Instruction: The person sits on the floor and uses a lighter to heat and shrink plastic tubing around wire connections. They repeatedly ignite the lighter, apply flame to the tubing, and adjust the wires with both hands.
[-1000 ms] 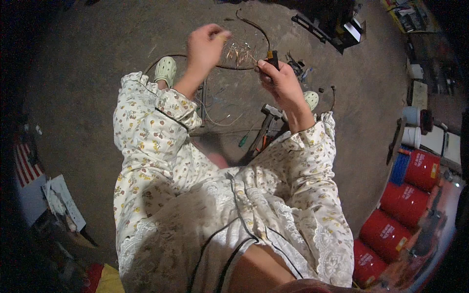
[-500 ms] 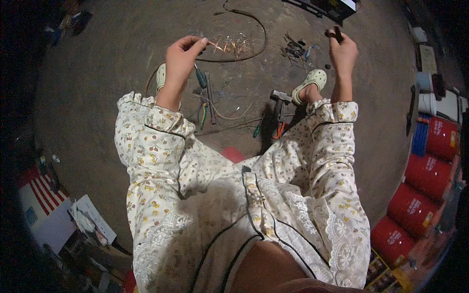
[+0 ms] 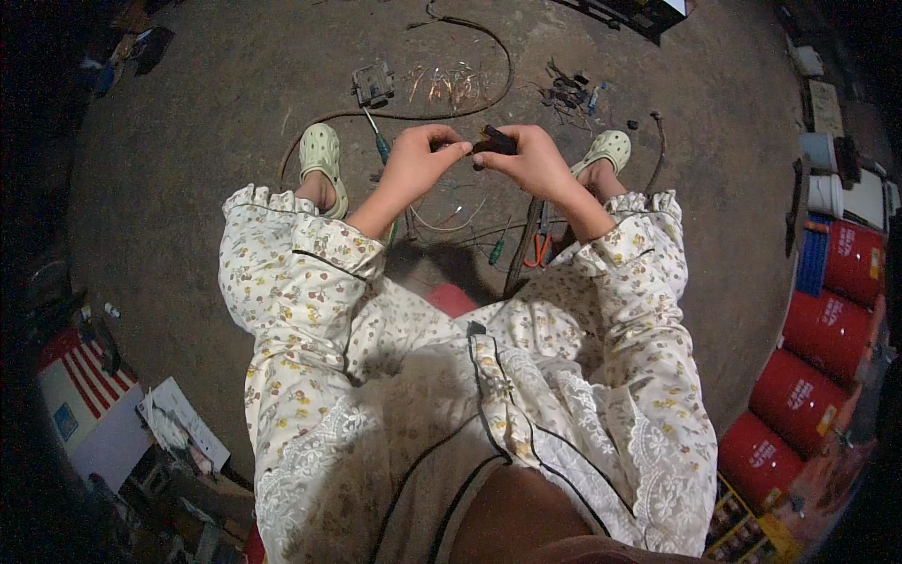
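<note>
My left hand [image 3: 420, 167] and my right hand [image 3: 540, 167] meet in front of me above the floor. A short black piece [image 3: 498, 141] with a brownish end, its exact kind unclear, is gripped in my right hand. Thumb and fingers of my left hand are pinched together right beside it; whatever they hold is too small to make out. Beyond my hands lies a pile of bare copper wire scraps [image 3: 446, 86], ringed partly by a long brown cable [image 3: 512, 70]. A teal-handled screwdriver [image 3: 381, 144] points toward a grey metal block [image 3: 374, 85].
Dark scraps [image 3: 567, 91] lie beyond my right foot. Orange-handled pliers [image 3: 537, 249], a green-handled screwdriver [image 3: 498, 247] and a thin loose wire [image 3: 442, 228] are on the floor between my legs. Red drums [image 3: 797, 399] line the right side; a dark appliance [image 3: 639, 11] stands at the top.
My left hand has come back from the copper pile toward the middle. My right hand has swung in from the far right with the black piece, so both hands are now together.
</note>
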